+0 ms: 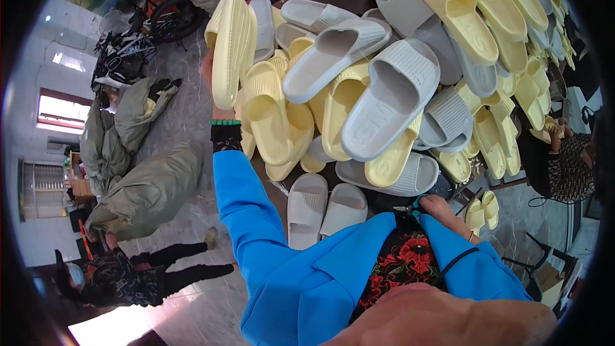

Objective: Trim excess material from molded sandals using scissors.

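My left hand [208, 72] reaches up along the left side of the heap and grips a pair of pale yellow slide slippers [229, 45], held on edge with the soles pressed together. A green bracelet and a black band sit on that wrist, above the blue sleeve. Close to my body, my right hand [442, 209] holds small teal-handled scissors [410, 207]. A large pile of yellow and grey slippers [384, 90] covers the table in front of me. A pair of grey slippers [327, 208] lies flat at the near edge.
Grey-green stuffed sacks [150, 186] lie on the tiled floor to the left. A person [122, 275] sits low at the lower left. Bicycles [147, 19] stand at the top left. Another person [570, 163] sits at the right beside more yellow slippers.
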Demonstrator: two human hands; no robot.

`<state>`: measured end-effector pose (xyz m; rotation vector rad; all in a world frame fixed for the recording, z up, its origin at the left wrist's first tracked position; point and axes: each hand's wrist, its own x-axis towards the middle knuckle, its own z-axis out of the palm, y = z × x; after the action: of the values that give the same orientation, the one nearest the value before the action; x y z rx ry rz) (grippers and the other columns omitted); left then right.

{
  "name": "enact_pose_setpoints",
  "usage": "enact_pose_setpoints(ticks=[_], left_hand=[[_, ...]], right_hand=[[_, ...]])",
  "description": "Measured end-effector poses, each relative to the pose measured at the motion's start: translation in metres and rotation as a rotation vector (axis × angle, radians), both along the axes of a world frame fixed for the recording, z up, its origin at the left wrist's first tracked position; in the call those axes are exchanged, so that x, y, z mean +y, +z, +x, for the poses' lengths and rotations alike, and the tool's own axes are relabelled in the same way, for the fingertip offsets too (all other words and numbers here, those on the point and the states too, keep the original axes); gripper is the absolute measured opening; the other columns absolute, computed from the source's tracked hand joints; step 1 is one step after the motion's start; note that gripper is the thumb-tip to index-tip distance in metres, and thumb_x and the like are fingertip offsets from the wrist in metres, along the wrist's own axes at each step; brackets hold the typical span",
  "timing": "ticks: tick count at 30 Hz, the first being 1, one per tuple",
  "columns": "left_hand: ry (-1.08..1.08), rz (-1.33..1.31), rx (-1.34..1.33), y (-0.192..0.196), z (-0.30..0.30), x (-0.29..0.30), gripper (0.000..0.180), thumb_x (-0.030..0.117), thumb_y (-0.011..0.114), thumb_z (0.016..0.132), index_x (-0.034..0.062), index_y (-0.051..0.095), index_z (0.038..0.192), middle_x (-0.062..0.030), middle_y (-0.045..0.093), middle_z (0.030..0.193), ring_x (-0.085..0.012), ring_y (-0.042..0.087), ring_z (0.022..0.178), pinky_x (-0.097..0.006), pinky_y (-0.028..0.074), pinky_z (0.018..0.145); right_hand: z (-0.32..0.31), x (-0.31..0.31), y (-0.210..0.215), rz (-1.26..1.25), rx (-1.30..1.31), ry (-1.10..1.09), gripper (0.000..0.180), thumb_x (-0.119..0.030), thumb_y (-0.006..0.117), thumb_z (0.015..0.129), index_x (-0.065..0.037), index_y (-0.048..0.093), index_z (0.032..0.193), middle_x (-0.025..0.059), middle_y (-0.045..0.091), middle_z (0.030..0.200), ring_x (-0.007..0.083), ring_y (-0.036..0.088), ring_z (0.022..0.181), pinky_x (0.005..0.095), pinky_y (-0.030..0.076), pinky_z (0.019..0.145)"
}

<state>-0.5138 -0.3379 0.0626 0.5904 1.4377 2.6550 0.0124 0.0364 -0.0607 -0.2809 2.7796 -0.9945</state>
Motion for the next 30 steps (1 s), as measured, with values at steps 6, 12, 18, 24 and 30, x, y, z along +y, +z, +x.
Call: enact_pose_setpoints(ticks=[6, 12, 18, 24, 30], left_hand=[[0.241, -0.213, 0.439, 0.078, 0.075, -0.003, 0.028, 0.013, 0.057, 0.094, -0.0027, 0.062, 0.117, -0.0075, 0.068, 0.103, -0.0133, 0.067, 0.082, -0.025, 0.055, 0.073], [0.369, -0.246, 0.465, 0.111, 0.119, -0.033, 0.029, 0.012, 0.061, 0.09, -0.0019, 0.063, 0.115, -0.0088, 0.068, 0.105, -0.0166, 0.066, 0.087, -0.027, 0.053, 0.077], [0.482, -0.341, 0.438, 0.124, 0.183, -0.062, 0.03, 0.01, 0.064, 0.086, -0.0012, 0.064, 0.113, -0.01, 0.068, 0.106, -0.0199, 0.066, 0.092, -0.03, 0.051, 0.082], [0.451, -0.872, 0.347, 0.154, 0.279, -0.07, 0.031, 0.009, 0.067, 0.082, -0.0004, 0.065, 0.112, -0.0112, 0.068, 0.108, -0.0232, 0.065, 0.097, -0.032, 0.049, 0.086], [0.322, -1.364, 0.584, 0.092, 0.406, -0.039, 0.034, -0.002, 0.066, 0.064, 0.0006, 0.068, 0.098, -0.0169, 0.066, 0.103, -0.036, 0.065, 0.09, -0.037, 0.051, 0.077]], right_hand=[[-0.005, -0.002, 0.003, -0.03, 0.008, 0.014, 0.03, -0.022, 0.072, 0.07, -0.002, 0.051, 0.08, 0.0181, 0.055, 0.075, 0.0398, 0.057, 0.073, 0.0469, 0.047, 0.066], [-0.004, -0.003, 0.012, -0.012, -0.035, 0.022, 0.032, -0.016, 0.075, 0.066, -0.001, 0.051, 0.082, 0.0187, 0.056, 0.08, 0.0402, 0.057, 0.078, 0.0474, 0.048, 0.069], [-0.003, 0.003, 0.003, -0.013, -0.003, 0.064, 0.031, -0.014, 0.075, 0.067, -0.001, 0.052, 0.083, 0.0182, 0.056, 0.081, 0.0393, 0.057, 0.079, 0.0465, 0.048, 0.07], [0.003, 0.012, 0.003, -0.193, 0.013, 0.046, 0.03, -0.014, 0.074, 0.07, -0.002, 0.05, 0.082, 0.0168, 0.054, 0.075, 0.0389, 0.056, 0.073, 0.0456, 0.046, 0.065], [0.007, 0.027, -0.019, -0.199, 0.024, 0.152, 0.031, -0.015, 0.075, 0.07, -0.002, 0.051, 0.083, 0.0169, 0.055, 0.075, 0.0385, 0.057, 0.074, 0.0452, 0.046, 0.065]])
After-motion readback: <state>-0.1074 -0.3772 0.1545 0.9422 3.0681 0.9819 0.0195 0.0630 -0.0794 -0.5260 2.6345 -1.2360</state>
